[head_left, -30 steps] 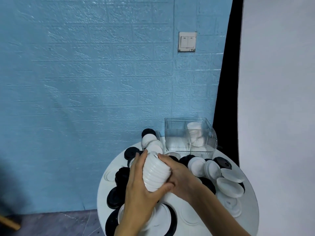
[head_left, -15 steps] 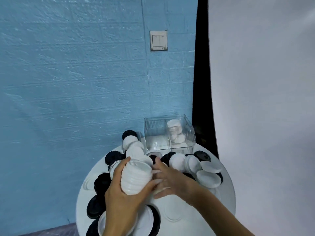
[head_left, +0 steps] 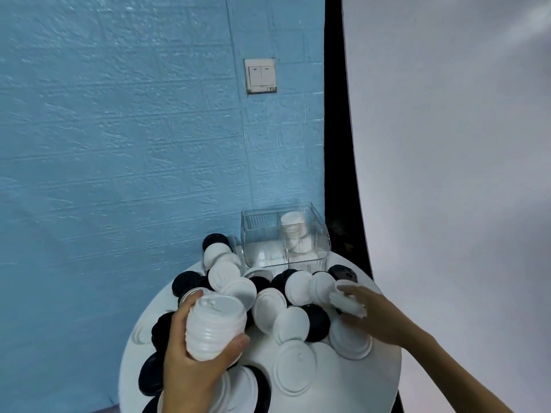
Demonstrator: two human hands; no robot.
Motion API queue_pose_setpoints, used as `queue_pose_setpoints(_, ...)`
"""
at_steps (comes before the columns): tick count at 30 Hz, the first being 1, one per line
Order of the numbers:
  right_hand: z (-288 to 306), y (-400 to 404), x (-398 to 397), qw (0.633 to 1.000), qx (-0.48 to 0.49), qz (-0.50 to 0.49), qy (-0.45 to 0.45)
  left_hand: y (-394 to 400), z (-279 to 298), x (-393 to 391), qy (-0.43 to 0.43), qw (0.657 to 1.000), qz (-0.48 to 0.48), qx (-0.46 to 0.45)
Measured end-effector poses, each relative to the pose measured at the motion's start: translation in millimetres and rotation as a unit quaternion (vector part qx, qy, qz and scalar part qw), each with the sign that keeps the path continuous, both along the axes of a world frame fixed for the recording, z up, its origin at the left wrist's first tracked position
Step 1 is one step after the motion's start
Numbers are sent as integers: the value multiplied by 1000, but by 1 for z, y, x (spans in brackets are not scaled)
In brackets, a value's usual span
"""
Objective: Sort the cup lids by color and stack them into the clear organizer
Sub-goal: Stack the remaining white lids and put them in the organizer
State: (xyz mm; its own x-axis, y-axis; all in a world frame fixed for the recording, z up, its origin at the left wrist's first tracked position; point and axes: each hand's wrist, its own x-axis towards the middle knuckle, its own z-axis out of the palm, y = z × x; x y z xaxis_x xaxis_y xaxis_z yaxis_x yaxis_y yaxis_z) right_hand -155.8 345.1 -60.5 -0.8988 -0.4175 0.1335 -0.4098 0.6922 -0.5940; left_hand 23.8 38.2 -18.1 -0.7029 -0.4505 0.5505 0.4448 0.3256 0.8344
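My left hand (head_left: 190,365) grips a tall stack of white lids (head_left: 214,326) above the table's near left. My right hand (head_left: 372,314) is out to the right, and its fingers pinch a white lid (head_left: 347,302) lying among the loose ones. Loose white lids (head_left: 298,287) and black lids (head_left: 316,321) are scattered over the round white table (head_left: 381,380). The clear organizer (head_left: 256,242) stands at the table's far edge, with a short stack of white lids (head_left: 293,231) in its right compartment.
A blue textured wall with a light switch (head_left: 261,76) rises behind the table. To the right hang a black strip and a white backdrop (head_left: 447,174). More black lids (head_left: 155,374) crowd the table's left rim.
My right hand left the stack and moved right to a white lid in the pile. My left hand now holds the stack alone. The view shifted.
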Motion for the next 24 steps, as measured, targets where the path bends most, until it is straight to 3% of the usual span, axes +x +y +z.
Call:
queue_pose_setpoints(4,-6,-15,9,997,-32,-36,62,0,-1,-2,-8,999,-1,32)
queue_pose_setpoints(10,6,-33,24,977,-162,-97,95,5,3,-1,-7,999,10,32)
queue_pose_setpoints(15,48,-54,52,924,-356,-106,86,8,7,1,3,999,5,43)
queue_pose_setpoints(18,86,-86,77,823,-558,-2,-104,13,9,1,0,999,-17,38)
queue_pose_setpoints(20,103,-111,92,771,-584,70,-243,14,6,1,-12,999,-20,33)
queue_pose_setpoints(22,112,-134,99,755,-561,113,-320,14,3,0,-19,999,-19,30)
queue_pose_setpoints(24,111,-150,99,768,-529,110,-345,15,0,0,-21,999,-14,25)
